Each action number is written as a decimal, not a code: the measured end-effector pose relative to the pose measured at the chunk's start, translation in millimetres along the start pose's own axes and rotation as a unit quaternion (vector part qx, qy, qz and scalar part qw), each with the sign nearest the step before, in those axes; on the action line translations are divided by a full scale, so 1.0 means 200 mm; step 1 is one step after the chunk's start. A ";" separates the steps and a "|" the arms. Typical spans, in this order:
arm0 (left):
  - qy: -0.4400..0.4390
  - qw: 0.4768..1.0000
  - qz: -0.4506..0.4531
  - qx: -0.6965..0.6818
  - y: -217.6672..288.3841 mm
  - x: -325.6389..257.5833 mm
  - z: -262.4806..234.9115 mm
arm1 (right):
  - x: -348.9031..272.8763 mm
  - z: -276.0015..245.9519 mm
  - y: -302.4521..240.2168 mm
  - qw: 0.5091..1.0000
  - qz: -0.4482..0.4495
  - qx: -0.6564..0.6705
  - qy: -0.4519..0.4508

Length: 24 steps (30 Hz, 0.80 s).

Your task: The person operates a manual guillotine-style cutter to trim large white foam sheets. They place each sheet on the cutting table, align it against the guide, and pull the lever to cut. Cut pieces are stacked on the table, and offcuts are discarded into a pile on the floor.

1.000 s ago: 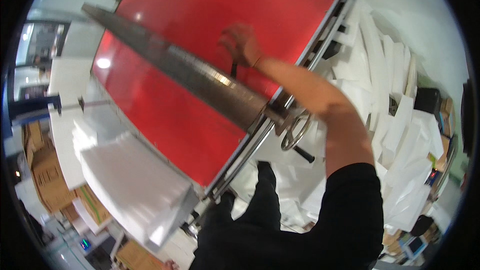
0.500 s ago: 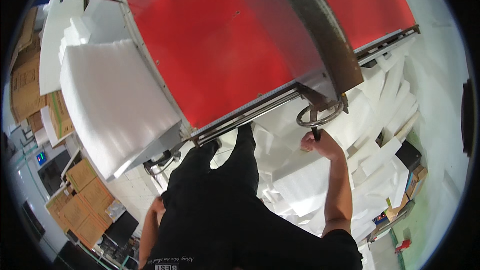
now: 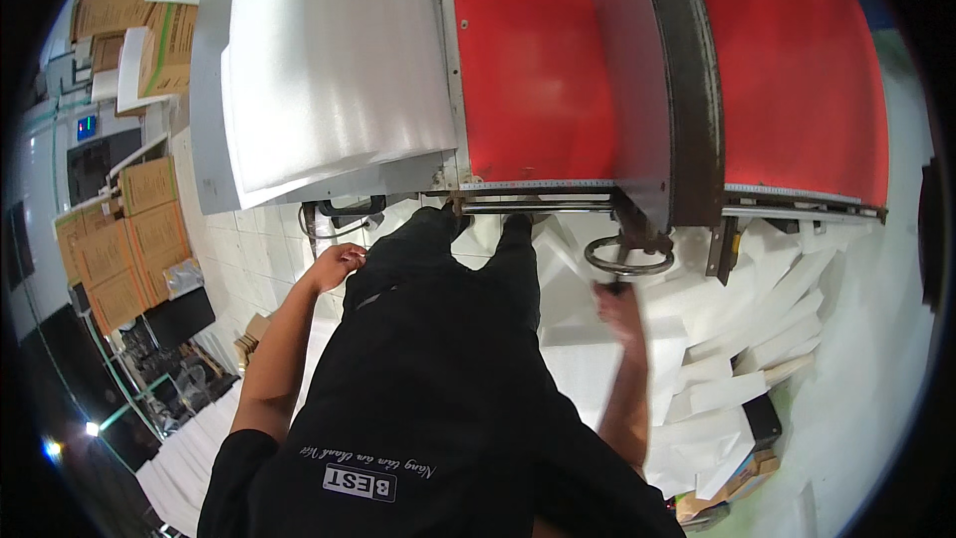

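Note:
My right hand (image 3: 619, 311), slightly blurred, is closed on the dark handle (image 3: 616, 287) of a metal handwheel (image 3: 629, 257). The wheel hangs at the near end of a heavy steel crossbeam (image 3: 695, 90), which spans a red machine bed (image 3: 538, 70). At my left hip, my left hand (image 3: 339, 264) hangs empty with its fingers loosely bent and partly apart. Left of the red bed, a thick stack of white foam sheets (image 3: 334, 70) lies on a grey side table (image 3: 211, 130).
Metal rails (image 3: 538, 206) and a measuring scale (image 3: 538, 184) run along the bed's near edge. White foam offcuts (image 3: 737, 324) are heaped on the floor at right. Cardboard boxes (image 3: 124, 249) stand at far left. Below the side table sits a black handle (image 3: 349, 207).
My view has turned, so the bed appears straighter and the foam stack sits higher. My left hand has come further into view. My right hand remains at the wheel handle.

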<state>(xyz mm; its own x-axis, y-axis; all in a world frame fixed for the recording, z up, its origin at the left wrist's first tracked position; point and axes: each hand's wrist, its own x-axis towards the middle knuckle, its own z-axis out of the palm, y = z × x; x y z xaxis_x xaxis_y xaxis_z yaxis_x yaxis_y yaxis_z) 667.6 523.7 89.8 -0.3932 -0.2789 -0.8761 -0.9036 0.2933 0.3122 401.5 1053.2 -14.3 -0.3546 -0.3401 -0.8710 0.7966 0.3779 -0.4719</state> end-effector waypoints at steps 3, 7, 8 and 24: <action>0.022 1.000 0.004 -0.004 0.07 0.04 0.02 | 0.46 0.34 0.38 0.917 -0.230 -0.280 0.166; 0.008 0.999 0.014 -0.043 -0.03 0.06 0.09 | 0.41 0.03 0.20 0.942 -0.158 -0.262 0.140; 0.017 0.999 0.010 -0.046 -0.09 0.05 0.11 | 0.22 0.04 -0.02 0.952 -0.052 -0.278 0.117; 0.026 0.994 0.017 -0.109 -0.54 0.09 0.04 | 0.46 1.06 0.36 0.939 -0.176 -0.255 0.148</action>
<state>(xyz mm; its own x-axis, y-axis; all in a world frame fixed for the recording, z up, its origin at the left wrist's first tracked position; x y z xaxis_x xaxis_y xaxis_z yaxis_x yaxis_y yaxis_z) 759.7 495.2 37.7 -0.4265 -0.3209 -0.8457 -0.9031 0.0997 0.4176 529.4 865.3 -99.4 -0.7330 -0.2956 -0.6127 0.2933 0.6753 -0.6767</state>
